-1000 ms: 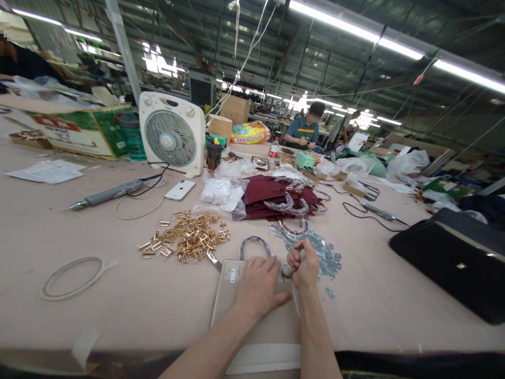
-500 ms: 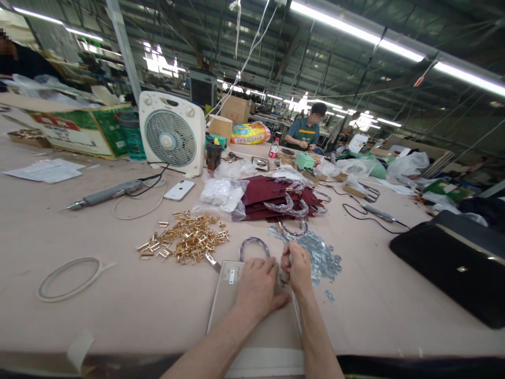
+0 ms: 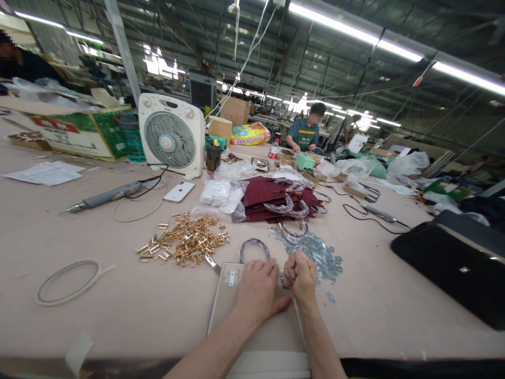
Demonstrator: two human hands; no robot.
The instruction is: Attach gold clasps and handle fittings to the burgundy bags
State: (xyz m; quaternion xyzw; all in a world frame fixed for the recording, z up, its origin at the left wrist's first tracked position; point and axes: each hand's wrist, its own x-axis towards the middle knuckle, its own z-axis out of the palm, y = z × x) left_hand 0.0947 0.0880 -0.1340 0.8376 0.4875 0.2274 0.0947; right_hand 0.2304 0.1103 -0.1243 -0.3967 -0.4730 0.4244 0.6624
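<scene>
A flat beige bag panel (image 3: 276, 329) lies at the table's front edge, with a small pale metal plate (image 3: 231, 279) near its upper left corner. A plastic-wrapped loop handle (image 3: 254, 243) stands out beyond its far edge. My left hand (image 3: 257, 289) rests flat on the panel, fingers stretched toward the handle and thumb out to the right. Curled into a fist, my right hand (image 3: 301, 272) is at the panel's upper right corner beside a small metal fitting (image 3: 283, 282). What its fingers grip is hidden.
Gold-coloured fasteners (image 3: 193, 239) lie in a heap to the left, flat metal plates (image 3: 321, 255) to the right. Maroon bag pieces (image 3: 262, 197), a phone (image 3: 179, 191), a fan (image 3: 171, 134), an electric screwdriver (image 3: 106, 196), a tape roll (image 3: 43, 289) and a black bag (image 3: 453, 268) surround them.
My right fist has shifted slightly right and nearer to me at the panel's corner. My left hand stays on the panel.
</scene>
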